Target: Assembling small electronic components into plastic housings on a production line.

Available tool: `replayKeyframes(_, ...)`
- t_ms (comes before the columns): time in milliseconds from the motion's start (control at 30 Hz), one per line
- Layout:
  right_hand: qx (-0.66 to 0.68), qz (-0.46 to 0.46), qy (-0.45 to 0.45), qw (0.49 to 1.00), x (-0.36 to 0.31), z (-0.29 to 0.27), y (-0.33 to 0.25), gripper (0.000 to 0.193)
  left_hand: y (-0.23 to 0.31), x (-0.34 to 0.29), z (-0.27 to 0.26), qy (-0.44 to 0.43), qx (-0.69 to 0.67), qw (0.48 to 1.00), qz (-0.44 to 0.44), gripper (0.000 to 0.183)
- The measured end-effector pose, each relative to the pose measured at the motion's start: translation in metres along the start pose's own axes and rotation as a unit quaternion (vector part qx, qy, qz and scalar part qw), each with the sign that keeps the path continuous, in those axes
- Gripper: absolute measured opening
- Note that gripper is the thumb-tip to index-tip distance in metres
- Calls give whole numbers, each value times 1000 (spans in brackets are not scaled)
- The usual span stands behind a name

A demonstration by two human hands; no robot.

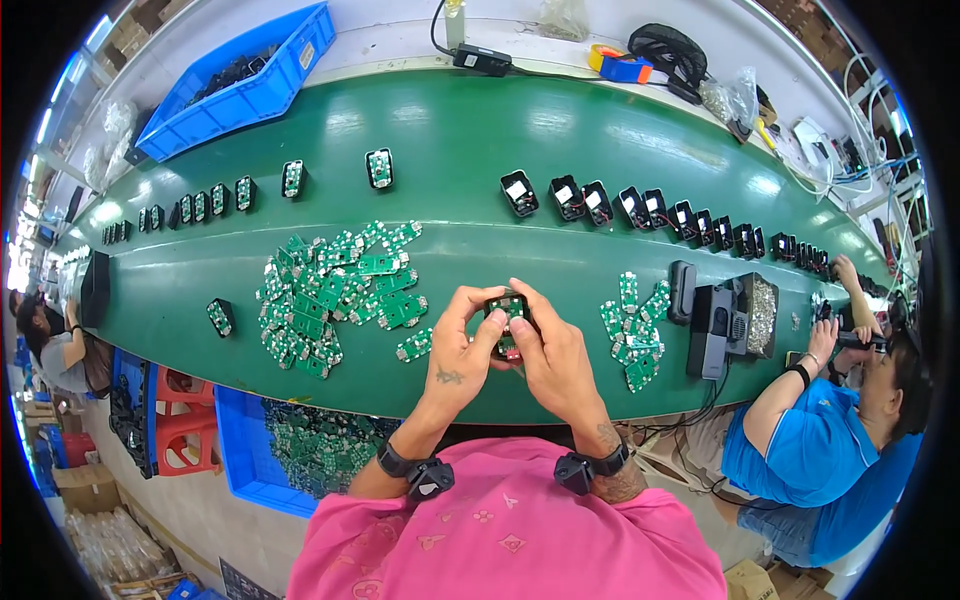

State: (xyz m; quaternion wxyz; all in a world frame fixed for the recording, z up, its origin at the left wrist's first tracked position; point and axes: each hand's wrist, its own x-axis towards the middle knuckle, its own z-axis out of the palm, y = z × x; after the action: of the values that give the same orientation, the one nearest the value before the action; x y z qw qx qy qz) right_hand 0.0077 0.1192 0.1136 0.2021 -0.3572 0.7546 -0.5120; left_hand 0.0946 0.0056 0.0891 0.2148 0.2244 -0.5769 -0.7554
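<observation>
In front of my chest, both hands hold one small black plastic case (pixel 529 314) with a green circuit board (pixel 515 304) in its open face. My left hand (pixel 462 345) is closed round its left side, the thumb pressing on the board. From the right, my right hand (pixel 556 350) grips the same case, its thumb also on the board. A small red part shows at the board's near end; the case's underside is hidden by my fingers. Just left of my left hand lie loose boards (pixel 413 345), beside a large heap of green circuit boards (pixel 312 300).
A smaller board pile (pixel 636 335) lies right, near a dark grey device (pixel 711 330) and a tray of small parts (pixel 761 315). Cases with wires (pixel 520 194) line the far right; board-filled cases (pixel 380 168) line the far left. A blue crate (pixel 225 85) stands behind. A co-worker (pixel 815 440) sits right.
</observation>
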Motion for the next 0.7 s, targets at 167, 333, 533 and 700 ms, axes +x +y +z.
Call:
replayKeyframes(167,-54,50,-33,997,4,6,1,39,-4,1,-8,2,17,1000,-2,25)
replayKeyframes(333,49,12,-11,999,7,20,6,35,-4,-4,-12,38,5,999,30,24)
replayKeyframes(533,121,57,-20,991,30,53,15,35,-2,13,-41,62,156,980,109,23)
replayKeyframes(700,50,-5,33,998,22,60,23,48,45,90,-145,96,249,962,60,27)
